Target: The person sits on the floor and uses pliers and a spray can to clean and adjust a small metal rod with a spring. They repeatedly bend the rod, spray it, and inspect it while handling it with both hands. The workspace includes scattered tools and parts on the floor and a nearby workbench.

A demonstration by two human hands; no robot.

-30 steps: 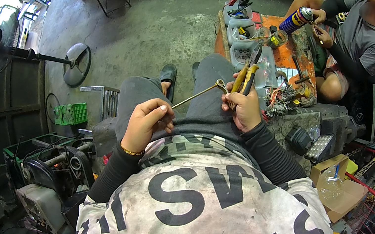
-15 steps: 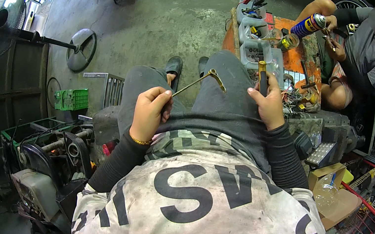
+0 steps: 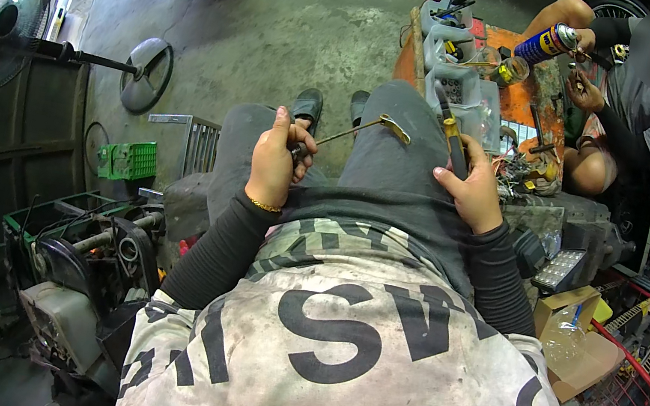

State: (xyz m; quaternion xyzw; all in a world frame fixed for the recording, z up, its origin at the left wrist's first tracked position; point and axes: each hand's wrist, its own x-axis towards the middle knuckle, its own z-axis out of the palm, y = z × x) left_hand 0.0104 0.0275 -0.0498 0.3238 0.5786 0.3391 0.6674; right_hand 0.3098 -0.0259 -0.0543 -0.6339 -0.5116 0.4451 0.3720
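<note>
- Desk [image 3: 542, 94]: orange-topped, ahead of me on the right; I measure the rest from it.
- Standing fan [image 3: 8, 25]: well left of the desk.
- Green crate [image 3: 128, 160]: also left of the desk, nearer me than the fan.
- Clear bins [image 3: 451, 70]: in a row along the desk's left edge.
- Blue spray can [image 3: 541, 45]: tilted over the desk's top.
- Right grip [image 3: 479, 194]: just left of the desk's near end, my fingers wrapped around yellow-and-black pliers [image 3: 451, 131].
- Left grip [image 3: 273, 161]: farther left of the desk, closed on a thin rod [image 3: 344, 134] whose bent, brass-coloured end points toward the desk, apart from the pliers.
</note>
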